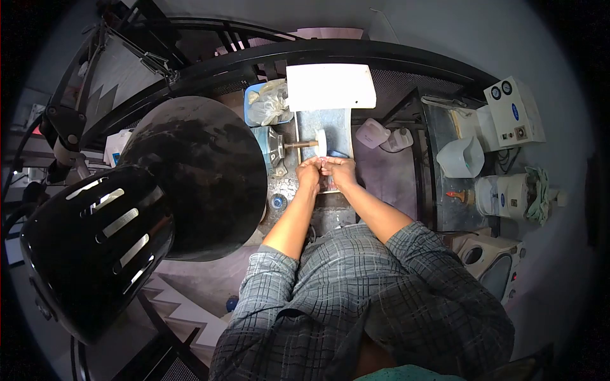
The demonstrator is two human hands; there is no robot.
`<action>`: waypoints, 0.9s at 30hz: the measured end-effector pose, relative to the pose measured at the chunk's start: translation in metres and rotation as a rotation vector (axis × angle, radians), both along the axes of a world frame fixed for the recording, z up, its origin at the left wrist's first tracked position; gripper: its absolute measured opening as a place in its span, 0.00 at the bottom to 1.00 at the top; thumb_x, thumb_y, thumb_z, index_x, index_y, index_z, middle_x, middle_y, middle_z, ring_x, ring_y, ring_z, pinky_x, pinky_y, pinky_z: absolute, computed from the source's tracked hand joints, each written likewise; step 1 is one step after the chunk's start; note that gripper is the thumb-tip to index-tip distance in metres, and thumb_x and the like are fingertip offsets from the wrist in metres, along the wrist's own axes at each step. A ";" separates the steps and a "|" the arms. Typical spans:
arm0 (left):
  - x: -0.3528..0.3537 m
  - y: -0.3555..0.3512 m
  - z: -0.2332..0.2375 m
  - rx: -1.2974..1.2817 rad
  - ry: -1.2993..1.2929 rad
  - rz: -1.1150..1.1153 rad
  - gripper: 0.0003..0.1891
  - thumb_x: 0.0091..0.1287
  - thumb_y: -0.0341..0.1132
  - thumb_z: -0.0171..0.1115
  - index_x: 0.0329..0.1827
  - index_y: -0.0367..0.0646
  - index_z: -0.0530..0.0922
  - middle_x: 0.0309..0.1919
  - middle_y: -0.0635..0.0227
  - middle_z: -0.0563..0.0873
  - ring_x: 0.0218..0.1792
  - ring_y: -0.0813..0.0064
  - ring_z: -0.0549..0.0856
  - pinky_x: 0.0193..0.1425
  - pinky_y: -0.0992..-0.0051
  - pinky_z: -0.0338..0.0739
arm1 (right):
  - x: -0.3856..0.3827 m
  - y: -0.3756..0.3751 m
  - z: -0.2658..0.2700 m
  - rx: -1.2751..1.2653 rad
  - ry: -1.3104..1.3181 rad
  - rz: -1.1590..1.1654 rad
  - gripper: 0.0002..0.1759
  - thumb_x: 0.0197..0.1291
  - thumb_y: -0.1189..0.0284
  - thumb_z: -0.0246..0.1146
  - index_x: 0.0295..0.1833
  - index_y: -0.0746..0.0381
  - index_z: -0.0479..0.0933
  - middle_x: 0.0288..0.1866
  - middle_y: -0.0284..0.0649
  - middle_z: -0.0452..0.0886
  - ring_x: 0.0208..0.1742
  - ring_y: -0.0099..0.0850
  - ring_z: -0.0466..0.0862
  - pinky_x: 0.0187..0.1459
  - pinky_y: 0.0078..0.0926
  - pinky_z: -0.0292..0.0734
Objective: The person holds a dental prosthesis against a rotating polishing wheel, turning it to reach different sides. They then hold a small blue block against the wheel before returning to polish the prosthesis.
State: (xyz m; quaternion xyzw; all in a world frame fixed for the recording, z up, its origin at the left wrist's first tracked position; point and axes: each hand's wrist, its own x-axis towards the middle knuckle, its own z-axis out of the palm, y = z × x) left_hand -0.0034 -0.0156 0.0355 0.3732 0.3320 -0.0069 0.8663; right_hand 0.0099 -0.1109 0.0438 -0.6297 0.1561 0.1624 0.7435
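Both hands meet just below a white wheel on the metal shaft of a grey-blue motor. My left hand is closed, its fingertips pinched around a small pinkish piece. From the other side my right hand pinches the same piece, largely hidden by the fingers. The piece is close to the wheel's lower edge; whether they touch is not clear. Behind the hands lies a light grey tray, with a white cover above its far end.
A large black lamp and its shade fill the left side. A blue bin holds plastic bags. Pinkish jugs stand right of the tray. Farther right are a white container and a gauged machine. A blue cap lies near my left forearm.
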 end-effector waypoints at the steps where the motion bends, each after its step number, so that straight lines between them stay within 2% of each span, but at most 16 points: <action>1: 0.002 0.001 -0.003 -0.010 0.008 0.006 0.06 0.63 0.18 0.53 0.39 0.29 0.78 0.31 0.61 0.84 0.27 0.75 0.81 0.30 0.79 0.77 | 0.004 0.001 -0.003 0.000 0.001 -0.001 0.07 0.54 0.83 0.63 0.40 0.72 0.81 0.33 0.40 0.83 0.26 0.24 0.81 0.28 0.18 0.79; 4: 0.008 0.002 -0.011 -0.042 0.044 0.060 0.07 0.61 0.17 0.53 0.40 0.29 0.78 0.32 0.61 0.84 0.28 0.74 0.81 0.32 0.78 0.77 | 0.014 0.004 -0.005 -0.029 0.049 0.026 0.00 0.52 0.84 0.63 0.30 0.71 0.79 0.28 0.40 0.82 0.25 0.25 0.80 0.25 0.20 0.79; 7: 0.010 0.003 -0.012 0.006 0.056 0.060 0.06 0.63 0.17 0.51 0.41 0.29 0.75 0.33 0.58 0.82 0.31 0.71 0.81 0.35 0.75 0.78 | 0.019 0.005 -0.004 -0.057 0.103 0.071 0.01 0.53 0.84 0.63 0.31 0.70 0.79 0.29 0.41 0.82 0.26 0.26 0.81 0.28 0.19 0.79; 10: 0.011 0.004 -0.012 0.018 0.039 0.049 0.06 0.63 0.18 0.51 0.40 0.30 0.75 0.33 0.59 0.82 0.31 0.71 0.81 0.34 0.76 0.77 | 0.020 0.004 -0.003 0.011 0.132 0.059 0.01 0.53 0.83 0.63 0.30 0.69 0.79 0.27 0.41 0.82 0.25 0.26 0.81 0.27 0.19 0.79; 17: 0.018 0.007 -0.037 0.059 0.060 0.061 0.05 0.64 0.21 0.54 0.40 0.31 0.76 0.31 0.61 0.82 0.29 0.73 0.80 0.32 0.77 0.77 | 0.020 0.006 -0.004 -0.027 0.139 0.081 0.02 0.53 0.82 0.64 0.30 0.69 0.79 0.27 0.41 0.82 0.25 0.26 0.82 0.28 0.19 0.79; 19: 0.015 0.008 -0.023 0.079 0.071 0.029 0.04 0.64 0.21 0.55 0.37 0.31 0.77 0.29 0.64 0.82 0.28 0.75 0.80 0.31 0.77 0.76 | 0.017 0.007 -0.010 0.019 0.139 0.052 0.02 0.53 0.81 0.65 0.30 0.68 0.79 0.27 0.40 0.82 0.25 0.25 0.82 0.28 0.19 0.79; 23: 0.013 0.010 -0.005 0.126 0.079 0.008 0.04 0.63 0.22 0.57 0.38 0.31 0.79 0.30 0.64 0.84 0.28 0.77 0.80 0.30 0.79 0.75 | 0.017 0.009 -0.014 0.017 0.176 0.047 0.03 0.53 0.80 0.66 0.31 0.68 0.79 0.28 0.39 0.82 0.25 0.25 0.82 0.28 0.19 0.79; 27: 0.015 0.011 -0.004 0.119 0.079 -0.005 0.04 0.63 0.23 0.57 0.38 0.31 0.79 0.30 0.63 0.84 0.26 0.77 0.80 0.28 0.79 0.75 | 0.015 0.008 -0.008 0.038 0.175 0.032 0.04 0.53 0.79 0.66 0.32 0.68 0.79 0.28 0.38 0.82 0.26 0.25 0.82 0.29 0.20 0.79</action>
